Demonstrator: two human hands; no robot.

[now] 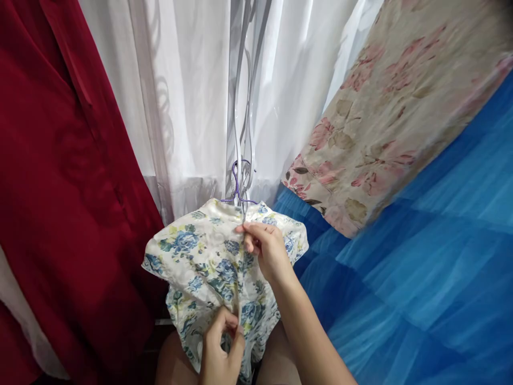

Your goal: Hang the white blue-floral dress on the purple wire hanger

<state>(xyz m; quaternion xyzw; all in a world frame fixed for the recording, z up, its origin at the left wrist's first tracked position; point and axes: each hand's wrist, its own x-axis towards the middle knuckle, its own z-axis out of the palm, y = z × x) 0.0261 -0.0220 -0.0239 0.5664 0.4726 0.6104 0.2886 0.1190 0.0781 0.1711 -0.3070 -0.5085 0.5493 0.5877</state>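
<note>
Both hands (222, 345) (267, 247) pinch a floral garment (185, 240) with a purple hanger (236, 187) inside its neckline

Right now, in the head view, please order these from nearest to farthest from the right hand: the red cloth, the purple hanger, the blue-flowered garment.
1. Blue-flowered garment: touched by the right hand.
2. Purple hanger: rising from the garment's collar.
3. Red cloth: at the picture's left.
</note>
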